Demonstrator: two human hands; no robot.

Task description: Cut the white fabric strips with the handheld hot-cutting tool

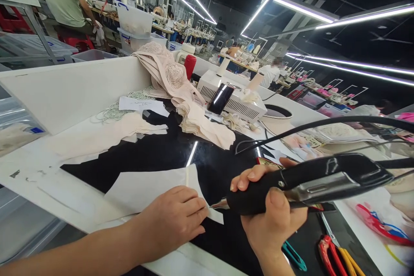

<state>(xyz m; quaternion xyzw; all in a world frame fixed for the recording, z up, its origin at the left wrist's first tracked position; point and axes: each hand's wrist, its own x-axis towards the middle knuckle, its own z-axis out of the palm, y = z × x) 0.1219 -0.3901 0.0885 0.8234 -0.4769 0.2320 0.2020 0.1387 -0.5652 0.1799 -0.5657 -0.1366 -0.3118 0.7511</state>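
My right hand (271, 220) is wrapped around a black corded hand tool (255, 194) with a metal lever along its side. The tool's narrow metal tip (220, 204) points left, at the edge of a white sheet-like piece (145, 187) lying on the black work surface (152, 153). My left hand (177, 213) is closed over that piece, its fingers pressed together and bent down onto it beside the tip. A pale narrow strip (186, 177) runs along the piece above my left fingers. Whether the piece is cloth or paper I cannot tell.
Beige cut pieces (207, 125) lie stacked behind, with more at left (106, 136). A phone (221, 98) leans on a white vented box (237, 90). Red-handled scissors (328, 250) and a teal-handled tool (294, 256) lie at right. The black cable (310, 125) arches overhead.
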